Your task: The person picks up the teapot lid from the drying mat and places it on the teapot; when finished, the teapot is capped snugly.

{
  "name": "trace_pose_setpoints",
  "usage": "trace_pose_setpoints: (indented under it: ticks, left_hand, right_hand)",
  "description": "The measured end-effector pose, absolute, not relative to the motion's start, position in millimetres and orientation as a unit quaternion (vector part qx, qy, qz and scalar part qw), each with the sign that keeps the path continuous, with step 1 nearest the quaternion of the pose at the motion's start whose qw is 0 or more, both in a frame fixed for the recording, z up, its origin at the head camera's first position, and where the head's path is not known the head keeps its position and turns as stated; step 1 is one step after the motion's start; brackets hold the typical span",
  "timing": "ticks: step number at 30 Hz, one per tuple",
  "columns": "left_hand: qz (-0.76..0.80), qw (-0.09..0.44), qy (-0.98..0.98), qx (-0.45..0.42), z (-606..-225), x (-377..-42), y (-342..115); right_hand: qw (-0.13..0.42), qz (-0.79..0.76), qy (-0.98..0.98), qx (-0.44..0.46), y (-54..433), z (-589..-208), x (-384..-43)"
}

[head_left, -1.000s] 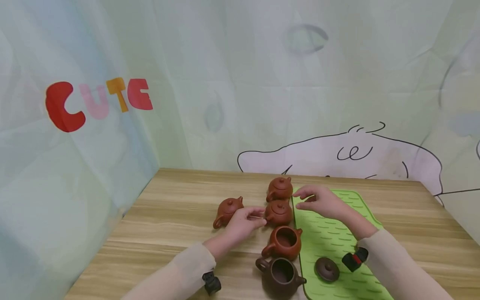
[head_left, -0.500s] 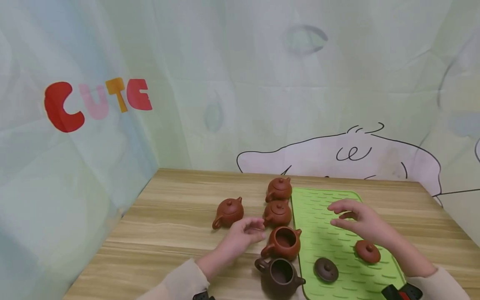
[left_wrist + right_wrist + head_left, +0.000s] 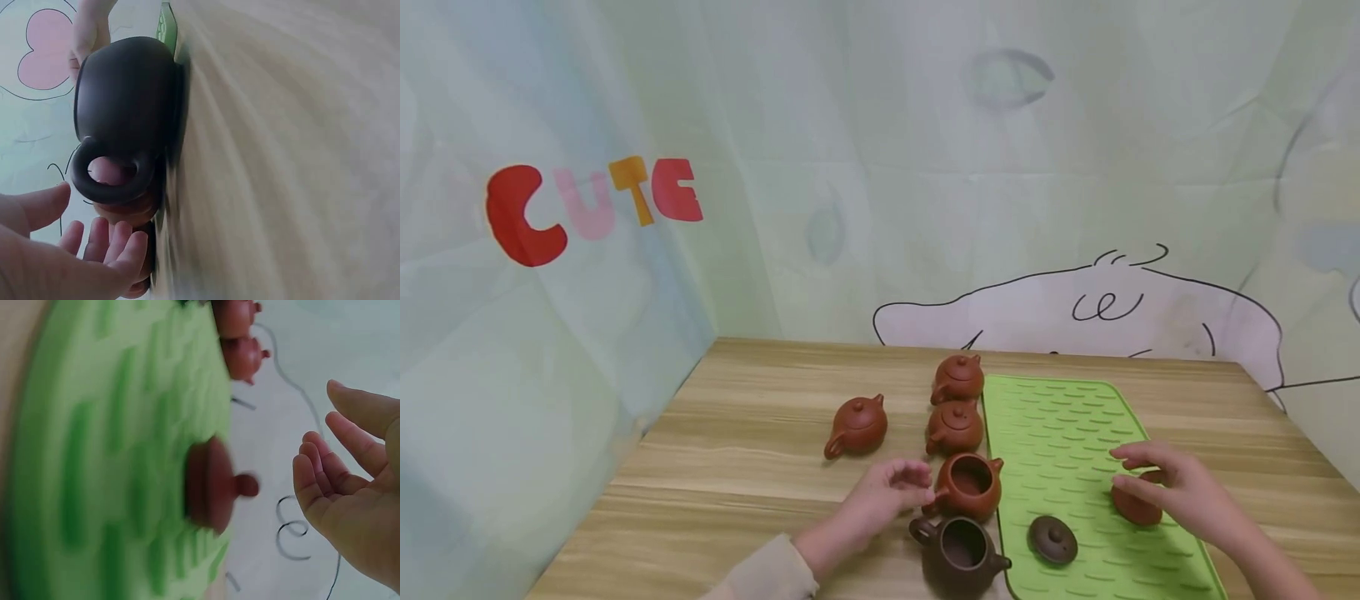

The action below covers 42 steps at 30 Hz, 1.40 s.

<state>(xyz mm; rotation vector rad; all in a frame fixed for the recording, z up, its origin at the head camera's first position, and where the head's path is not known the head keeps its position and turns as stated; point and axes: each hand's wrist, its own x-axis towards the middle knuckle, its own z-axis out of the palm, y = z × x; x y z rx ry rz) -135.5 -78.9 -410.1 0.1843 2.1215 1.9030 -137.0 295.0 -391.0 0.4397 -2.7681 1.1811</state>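
**Two hands beside little teapots and their lids**

A green mat (image 3: 1060, 417) lies on the wooden table (image 3: 752, 417), and everything is told from this mat.

The right hand (image 3: 1172, 492) is over the near right part of the mat. Its fingers are a little bent and spread, and its grip is let go: it holds nothing. A red-brown lid (image 3: 1138, 506) lies on the mat right under the hand. The wrist view shows the lid (image 3: 209, 484) apart from the fingers (image 3: 319, 481).

A dark lid (image 3: 1052, 539) lies on the mat too, near its front edge.

The left hand (image 3: 887, 492) is just left of the mat. Its fingers are loose and its grip holds nothing. The fingertips are just beside an open red-brown teapot (image 3: 970, 486) that stands at the mat's left edge. It is hard to tell if they touch it.

In front of that pot stands an open dark teapot (image 3: 958, 550), also at the mat's left edge.

Two more red-brown teapots with lids on (image 3: 957, 427) (image 3: 959, 379) stand farther back along the same edge. A fifth teapot (image 3: 857, 425) sits well to the left of the mat.
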Motion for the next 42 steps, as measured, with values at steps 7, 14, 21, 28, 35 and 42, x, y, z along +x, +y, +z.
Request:
trace_pose_setpoints:
  ticks: [7,14,21,28,35,42]
  left_hand:
    - [0.667,0.141,0.728,0.072,-414,-134,-79]
    - [0.667,0.152,0.726,0.065,-416,-131,-78]
    - [0.67,0.15,0.723,0.072,-422,-130,-77]
    - [0.681,0.151,0.713,0.073,-424,-131,-78]
    - [0.698,0.152,0.696,0.072,-425,-131,-77]
    - [0.703,0.153,0.691,0.065,-424,-132,-76]
  right_hand:
    - [0.013,0.376,-0.92,0.105,314,-407,-131]
    - [-0.04,0.383,-0.921,0.063,322,-413,-133]
    - [-0.055,0.379,-0.923,0.038,324,-415,-136]
    - [-0.064,0.372,-0.925,0.035,325,-414,-137]
    - [-0.047,0.36,-0.93,0.05,325,-416,-137]
    - [-0.039,0.346,-0.936,0.051,325,-416,-139]
